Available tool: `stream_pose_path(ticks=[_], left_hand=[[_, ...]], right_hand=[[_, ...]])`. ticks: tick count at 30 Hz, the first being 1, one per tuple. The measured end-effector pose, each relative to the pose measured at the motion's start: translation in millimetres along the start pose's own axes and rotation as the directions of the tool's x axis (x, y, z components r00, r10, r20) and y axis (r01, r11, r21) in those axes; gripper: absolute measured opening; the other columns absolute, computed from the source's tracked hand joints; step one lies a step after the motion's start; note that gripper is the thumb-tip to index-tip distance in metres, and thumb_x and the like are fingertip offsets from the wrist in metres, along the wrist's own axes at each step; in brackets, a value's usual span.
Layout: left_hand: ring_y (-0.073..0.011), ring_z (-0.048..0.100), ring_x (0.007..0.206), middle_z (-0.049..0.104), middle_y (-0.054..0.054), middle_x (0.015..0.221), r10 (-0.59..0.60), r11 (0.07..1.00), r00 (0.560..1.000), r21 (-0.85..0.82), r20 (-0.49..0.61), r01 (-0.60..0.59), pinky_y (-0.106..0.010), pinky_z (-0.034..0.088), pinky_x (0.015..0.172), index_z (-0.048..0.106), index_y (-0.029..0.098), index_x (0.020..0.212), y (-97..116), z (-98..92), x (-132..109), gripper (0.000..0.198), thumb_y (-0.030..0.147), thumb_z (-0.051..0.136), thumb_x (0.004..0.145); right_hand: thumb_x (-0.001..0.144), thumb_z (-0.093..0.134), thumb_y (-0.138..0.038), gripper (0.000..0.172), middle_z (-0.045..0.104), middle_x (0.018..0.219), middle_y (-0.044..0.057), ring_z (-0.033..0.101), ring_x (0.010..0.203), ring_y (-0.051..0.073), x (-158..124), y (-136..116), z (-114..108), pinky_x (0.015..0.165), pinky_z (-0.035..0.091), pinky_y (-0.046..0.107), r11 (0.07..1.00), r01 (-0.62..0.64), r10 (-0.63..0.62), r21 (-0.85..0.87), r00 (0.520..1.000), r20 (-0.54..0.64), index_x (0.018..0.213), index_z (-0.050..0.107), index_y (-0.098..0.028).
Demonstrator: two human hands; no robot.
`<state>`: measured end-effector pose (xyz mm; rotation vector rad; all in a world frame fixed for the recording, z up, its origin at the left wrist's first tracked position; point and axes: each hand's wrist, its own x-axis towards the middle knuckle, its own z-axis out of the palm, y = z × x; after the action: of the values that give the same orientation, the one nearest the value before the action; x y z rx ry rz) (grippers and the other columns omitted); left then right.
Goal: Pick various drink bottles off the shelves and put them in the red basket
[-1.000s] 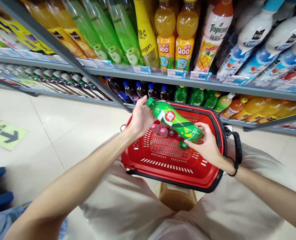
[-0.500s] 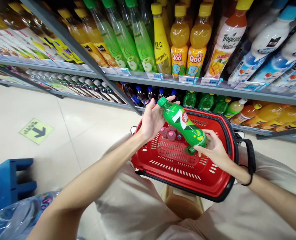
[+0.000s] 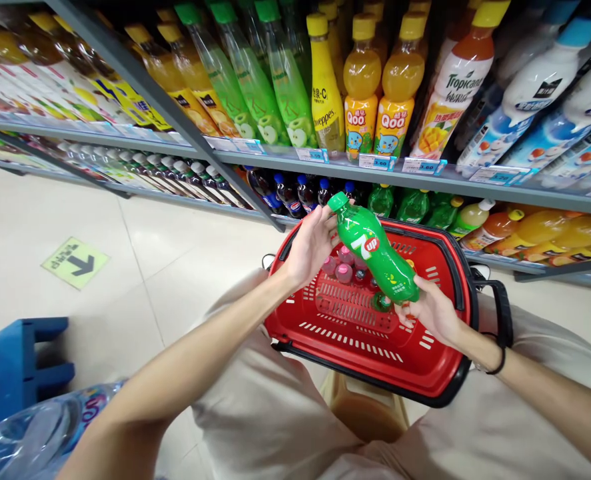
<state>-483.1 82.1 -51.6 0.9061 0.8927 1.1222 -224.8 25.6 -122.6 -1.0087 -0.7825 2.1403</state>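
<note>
A green 7up bottle (image 3: pixel 375 250) is held tilted above the red basket (image 3: pixel 355 347), its cap toward the upper left. My left hand (image 3: pixel 312 243) has its fingers round the neck end, partly hidden behind the bottle. At the base end, my right hand (image 3: pixel 430 310) grips the bottle between thumb and fingers. Inside the basket lie several bottles with pink caps (image 3: pixel 344 273) and one with a green cap (image 3: pixel 381 302). The basket rests between my knees.
Shelves (image 3: pixel 325 160) of drink bottles run across the front, with more bottles on the lower level. A blue stand (image 3: pixel 25 367) and a wrapped pack of clear bottles (image 3: pixel 40 427) are at lower left. A floor arrow sign (image 3: pixel 76 263) lies left.
The bottle has turned about its long axis, so its label faces differently. Both hands have shifted slightly, and the left fingers are now closer round the neck.
</note>
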Motion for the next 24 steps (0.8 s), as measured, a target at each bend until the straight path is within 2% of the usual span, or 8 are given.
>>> stream_pose_path(ticks=[4,10,14,18,20,22,23,24], left_hand=[[-0.0348,0.058,0.14,0.068,-0.015,0.144,0.034,0.999,0.999,-0.007,0.006,-0.034,-0.051,0.048,0.118,0.062,0.018,0.141,-5,0.9,-1,0.071,0.072,0.056,0.096],[-0.033,0.055,0.144,0.064,-0.014,0.147,0.095,0.995,0.994,-0.004,0.053,-0.095,-0.051,0.048,0.119,0.063,0.018,0.136,-11,0.1,-2,0.059,0.064,0.059,0.099],[-0.0304,0.059,0.139,0.066,-0.012,0.145,0.123,0.989,0.989,0.067,0.084,-0.129,-0.048,0.052,0.116,0.061,0.022,0.136,-15,-2.5,-2,0.058,0.059,0.073,0.093],[-0.0264,0.066,0.129,0.067,-0.01,0.14,0.185,0.963,0.974,0.176,0.13,-0.206,-0.04,0.058,0.108,0.06,0.025,0.14,-20,-6.0,-1,0.071,0.057,0.087,0.083],[-0.0252,0.07,0.12,0.07,-0.01,0.134,0.197,0.938,0.973,0.264,0.12,-0.223,-0.038,0.061,0.101,0.057,0.023,0.145,-23,-7.3,0,0.08,0.055,0.091,0.08],[-0.0249,0.072,0.114,0.071,-0.011,0.131,0.204,0.91,0.976,0.351,0.079,-0.219,-0.038,0.063,0.096,0.056,0.021,0.148,-27,-8.2,0,0.084,0.056,0.091,0.08],[-0.025,0.072,0.113,0.071,-0.011,0.131,0.211,0.897,0.976,0.387,0.055,-0.216,-0.039,0.064,0.096,0.056,0.019,0.148,-29,-8.6,0,0.084,0.057,0.09,0.08],[-0.0252,0.072,0.113,0.071,-0.012,0.133,0.221,0.883,0.975,0.417,0.033,-0.215,-0.04,0.064,0.097,0.055,0.019,0.148,-32,-8.8,0,0.084,0.057,0.089,0.081]], right_hand=[[0.09,0.062,-0.073,0.062,0.074,0.086,0.014,0.056,0.052,0.016,-1,3,-3,0.044,0.044,0.027,0.999,-0.042,0.042,0.005,0.998,0.038,0.106,0.067,-0.013],[0.097,0.045,-0.073,0.067,0.073,0.076,0.014,0.059,0.046,0.018,2,8,-9,0.04,0.042,0.026,0.998,-0.054,0.053,0.012,0.997,0.05,0.105,0.068,-0.011],[0.099,0.034,-0.075,0.07,0.069,0.066,0.012,0.058,0.043,0.018,4,7,-13,0.035,0.038,0.024,0.989,-0.147,0.143,0.019,0.982,0.125,0.093,0.067,-0.013],[0.098,0.027,-0.078,0.076,0.068,0.064,0.01,0.056,0.039,0.018,6,11,-17,0.033,0.036,0.025,0.986,-0.162,0.166,-0.042,0.977,0.135,0.095,0.067,-0.013],[0.098,0.019,-0.079,0.082,0.069,0.065,0.012,0.054,0.037,0.018,7,14,-17,0.035,0.036,0.026,0.979,-0.162,0.179,-0.123,0.974,0.138,0.096,0.067,-0.013],[0.099,0.0,-0.075,0.093,0.07,0.067,0.015,0.055,0.038,0.019,8,15,-15,0.038,0.039,0.029,0.938,-0.186,0.23,-0.291,0.965,0.124,0.097,0.067,-0.011],[0.101,-0.012,-0.067,0.097,0.07,0.068,0.016,0.055,0.04,0.019,8,15,-15,0.041,0.041,0.03,0.872,-0.186,0.254,-0.452,0.962,0.095,0.098,0.067,-0.01],[0.102,-0.02,-0.058,0.099,0.071,0.07,0.017,0.057,0.042,0.019,8,13,-14,0.047,0.046,0.032,0.753,-0.166,0.262,-0.637,0.963,0.059,0.098,0.067,-0.01]])
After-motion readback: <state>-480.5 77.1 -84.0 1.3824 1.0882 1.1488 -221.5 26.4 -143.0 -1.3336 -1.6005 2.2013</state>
